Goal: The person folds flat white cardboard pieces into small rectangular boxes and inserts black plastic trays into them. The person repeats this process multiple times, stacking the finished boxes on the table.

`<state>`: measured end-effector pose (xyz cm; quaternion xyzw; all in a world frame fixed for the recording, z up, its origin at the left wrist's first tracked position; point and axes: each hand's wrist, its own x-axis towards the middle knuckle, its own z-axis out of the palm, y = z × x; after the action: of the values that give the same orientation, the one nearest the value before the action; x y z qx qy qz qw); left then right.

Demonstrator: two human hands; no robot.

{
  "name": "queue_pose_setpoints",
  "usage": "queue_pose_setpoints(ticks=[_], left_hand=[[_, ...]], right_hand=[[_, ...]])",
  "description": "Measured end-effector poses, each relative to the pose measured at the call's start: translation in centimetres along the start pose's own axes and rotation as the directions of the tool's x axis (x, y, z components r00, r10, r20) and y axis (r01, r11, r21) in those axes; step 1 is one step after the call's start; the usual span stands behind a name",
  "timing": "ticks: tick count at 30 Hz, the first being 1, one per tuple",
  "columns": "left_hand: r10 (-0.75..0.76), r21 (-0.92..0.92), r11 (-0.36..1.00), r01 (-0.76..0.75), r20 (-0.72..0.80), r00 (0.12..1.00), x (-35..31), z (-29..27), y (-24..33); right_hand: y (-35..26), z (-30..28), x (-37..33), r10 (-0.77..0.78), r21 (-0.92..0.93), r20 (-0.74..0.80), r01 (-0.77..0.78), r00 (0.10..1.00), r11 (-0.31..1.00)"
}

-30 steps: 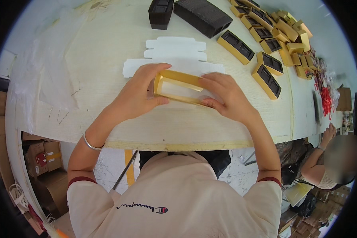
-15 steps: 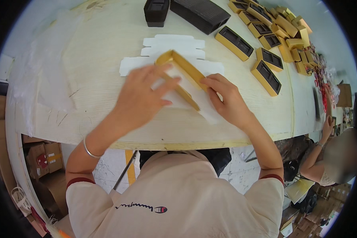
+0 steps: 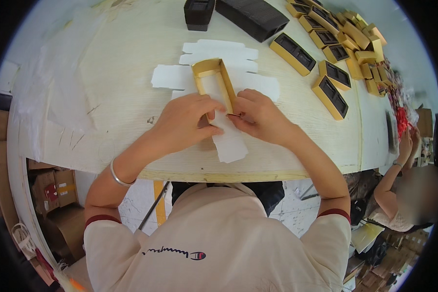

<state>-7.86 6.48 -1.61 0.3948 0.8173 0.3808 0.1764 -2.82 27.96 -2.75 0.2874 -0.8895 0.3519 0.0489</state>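
Observation:
A narrow gold carton (image 3: 207,64), part folded, stands in front of me with its gold walls up on three sides. Its near end is unfolded, and a white flap (image 3: 231,148) stretches from it toward the table's front edge. Curled fingers of my left hand (image 3: 185,117) grip the near left wall, the thumb beside the flap. My right hand (image 3: 260,117) pinches the near right wall, where a small flap edge shows between the fingers. Flat white carton blanks (image 3: 170,76) lie under and behind the carton. My fingers partly hide its near corners.
Finished gold boxes with black inserts (image 3: 331,97) stand at the right, with more gold boxes (image 3: 355,36) heaped beyond. Stacked black trays (image 3: 253,18) lie at the back. Clear plastic film (image 3: 75,78) covers the left side. Another person's hands (image 3: 409,143) work at far right.
The gold carton has turned more upright in view. My left hand, blurred and spread over it before, has come down onto the near left wall. My right hand has moved nearer to me.

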Motion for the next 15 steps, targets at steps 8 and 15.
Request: queue_pose_setpoints(ticks=[8, 15], left_hand=[[0.18, 0.178, 0.972, -0.155, -0.134, 0.974, 0.4, 1.4, -0.1], [0.067, 0.038, 0.997, -0.064, -0.098, 0.993, -0.6, 0.7, -0.8]], right_hand=[[-2.3, -0.3, -0.6, 0.378, 0.325, 0.138, -0.403, 0.915, 0.855], [-3.4, 0.4, -3.3, -0.167, -0.307, 0.077, 0.183, 0.983, 0.934]])
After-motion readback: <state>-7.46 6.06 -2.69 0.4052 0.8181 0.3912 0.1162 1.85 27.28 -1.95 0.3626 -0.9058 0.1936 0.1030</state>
